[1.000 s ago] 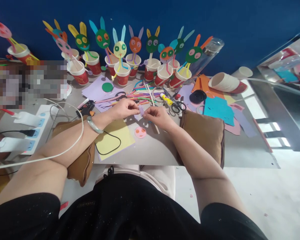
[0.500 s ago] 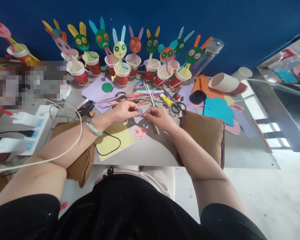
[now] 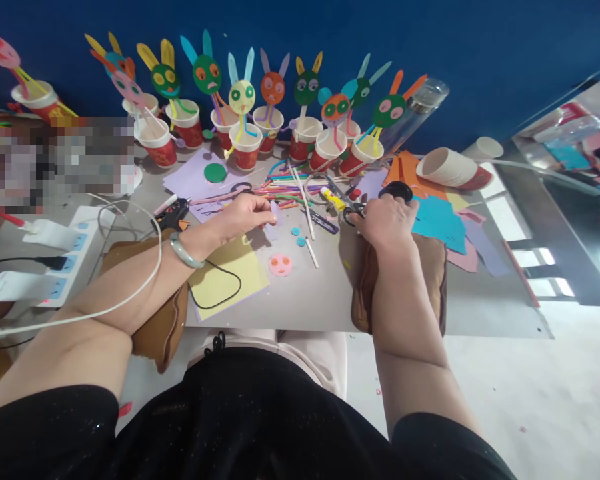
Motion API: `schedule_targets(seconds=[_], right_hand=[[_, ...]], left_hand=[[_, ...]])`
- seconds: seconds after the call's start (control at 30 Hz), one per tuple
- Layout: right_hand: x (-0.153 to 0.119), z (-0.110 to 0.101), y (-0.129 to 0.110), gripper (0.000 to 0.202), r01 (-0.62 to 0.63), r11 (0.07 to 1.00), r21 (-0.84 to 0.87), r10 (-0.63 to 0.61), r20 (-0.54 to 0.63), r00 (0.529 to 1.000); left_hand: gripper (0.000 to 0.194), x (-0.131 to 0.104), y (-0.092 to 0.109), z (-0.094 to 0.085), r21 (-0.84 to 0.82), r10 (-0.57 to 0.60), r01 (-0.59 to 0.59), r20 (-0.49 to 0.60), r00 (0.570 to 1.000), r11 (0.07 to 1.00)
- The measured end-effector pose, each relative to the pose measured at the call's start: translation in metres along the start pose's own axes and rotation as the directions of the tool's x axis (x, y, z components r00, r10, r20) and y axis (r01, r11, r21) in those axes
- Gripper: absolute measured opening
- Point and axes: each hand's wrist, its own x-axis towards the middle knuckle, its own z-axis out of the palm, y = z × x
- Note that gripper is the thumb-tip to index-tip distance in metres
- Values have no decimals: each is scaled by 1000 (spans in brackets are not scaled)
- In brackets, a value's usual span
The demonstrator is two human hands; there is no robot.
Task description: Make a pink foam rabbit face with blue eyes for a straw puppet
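My left hand (image 3: 255,215) is closed in a pinch on a small piece of purple paper (image 3: 275,220), held just above the table. On the right, my right hand (image 3: 389,217) is lowered palm down with the thumb apart from the fingers. Its thumb is at the black handles of the scissors (image 3: 351,215); the fingertips are partly hidden beside a black round lid (image 3: 399,190). Below my left hand lies a pink paper face (image 3: 281,265) with orange eyes. Two small blue discs (image 3: 301,242) rest near a white stick (image 3: 312,253). A dark-handled cutter (image 3: 325,223) lies between my hands.
Paper cups (image 3: 246,155) holding rabbit-faced figures line the blue wall. A glue gun (image 3: 174,213), yellow paper (image 3: 235,280) and a power strip (image 3: 75,257) with a white cable are on the left. Brown cushions (image 3: 405,267) support both arms. Blue paper (image 3: 443,223) and stacked cups (image 3: 450,168) are at right.
My right hand has let go of the purple paper and moved right to the scissors. My left hand still holds the paper. The blue discs and cutter are now uncovered.
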Motion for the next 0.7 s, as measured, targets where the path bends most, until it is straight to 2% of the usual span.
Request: schedule_targets(seconds=[0.1, 0.33, 0.53, 0.7], right_hand=[[1, -4, -3, 43, -33, 999, -3, 33, 50, 998], [2, -8, -2, 43, -49, 998, 26, 47, 64, 997], [-3, -20, -9, 40, -55, 998, -29, 59, 170, 984], [-23, -39, -13, 41, -81, 994, -68, 89, 120, 989]], left_hand=[[14, 1, -1, 0, -30, 13, -13, -4, 1000, 999], [13, 0, -4, -1, -10, 40, -41, -16, 999, 999], [12, -2, 1, -1, -11, 50, -50, -27, 998, 999], [8, -2, 4, -4, -13, 81, -81, -44, 996, 997]])
